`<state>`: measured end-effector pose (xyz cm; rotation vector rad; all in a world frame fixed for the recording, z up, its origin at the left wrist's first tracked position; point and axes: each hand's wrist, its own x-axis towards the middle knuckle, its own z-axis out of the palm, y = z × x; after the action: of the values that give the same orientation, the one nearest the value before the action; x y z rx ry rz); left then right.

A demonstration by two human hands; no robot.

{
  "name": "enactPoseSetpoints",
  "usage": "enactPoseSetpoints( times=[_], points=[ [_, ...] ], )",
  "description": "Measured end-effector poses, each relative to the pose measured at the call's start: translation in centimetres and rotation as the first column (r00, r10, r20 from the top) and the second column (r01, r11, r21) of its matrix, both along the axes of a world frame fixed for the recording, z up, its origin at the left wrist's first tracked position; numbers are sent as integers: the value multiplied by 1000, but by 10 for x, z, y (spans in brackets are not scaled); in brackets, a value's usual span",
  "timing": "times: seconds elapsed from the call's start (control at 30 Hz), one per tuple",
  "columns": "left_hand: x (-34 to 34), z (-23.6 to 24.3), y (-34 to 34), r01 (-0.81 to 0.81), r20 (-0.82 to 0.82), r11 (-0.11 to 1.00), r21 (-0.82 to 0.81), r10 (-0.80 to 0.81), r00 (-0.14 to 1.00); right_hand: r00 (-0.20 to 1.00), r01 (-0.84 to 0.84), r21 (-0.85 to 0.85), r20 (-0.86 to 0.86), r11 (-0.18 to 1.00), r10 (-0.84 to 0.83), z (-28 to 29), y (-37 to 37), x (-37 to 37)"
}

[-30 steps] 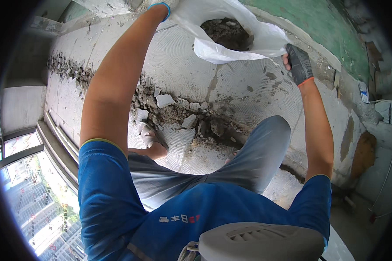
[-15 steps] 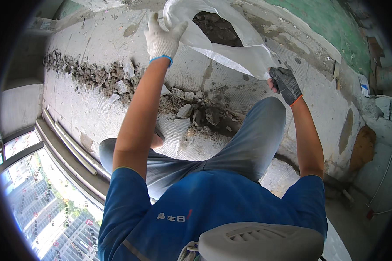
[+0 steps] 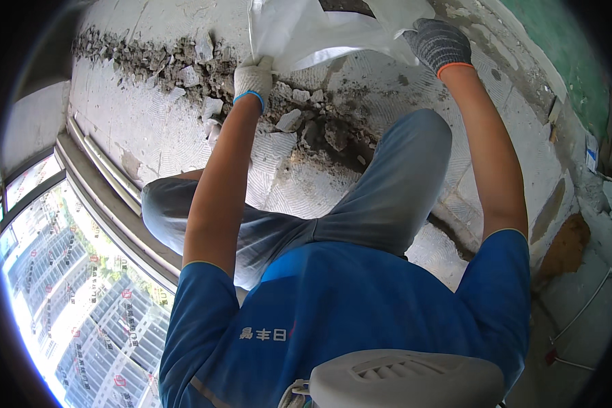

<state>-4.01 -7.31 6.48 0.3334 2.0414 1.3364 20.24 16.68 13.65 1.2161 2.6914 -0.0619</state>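
Note:
A white woven bag (image 3: 299, 30) lies at the far edge of the view, its mouth showing dark rubble (image 3: 347, 6) inside; the rest runs out of view. My left hand (image 3: 253, 79), in a cream knit glove with a blue cuff, is closed on the bag's near left edge. On the right side, my right hand (image 3: 440, 44), in a dark grey glove with an orange cuff, grips the rim, its fingertips partly hidden by the plastic.
Broken concrete and soil (image 3: 330, 132) fill a trench across the grey scored floor (image 3: 272, 180) in front of my knees. Pale pipes (image 3: 109, 166) run beside the window (image 3: 81, 292) on the left. A green wall patch (image 3: 557, 51) rises at far right.
My left hand was spread open beside the bag; it has come down nearer and closed on its edge. My right hand has moved farther away along the rim, and the mouth is more folded.

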Motion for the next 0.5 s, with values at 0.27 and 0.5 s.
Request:
enactPoseSetpoints(
  times=[0.27,0.5],
  points=[
    [4,2,-33,58,-46,995,-87,-62,997,998,-4,9,-61,1000,5,-21,-15,13],
    [-66,-11,-21,487,-136,841,-234,-524,841,976,-217,90,13,972,217,-32,-47,28]
  ],
)
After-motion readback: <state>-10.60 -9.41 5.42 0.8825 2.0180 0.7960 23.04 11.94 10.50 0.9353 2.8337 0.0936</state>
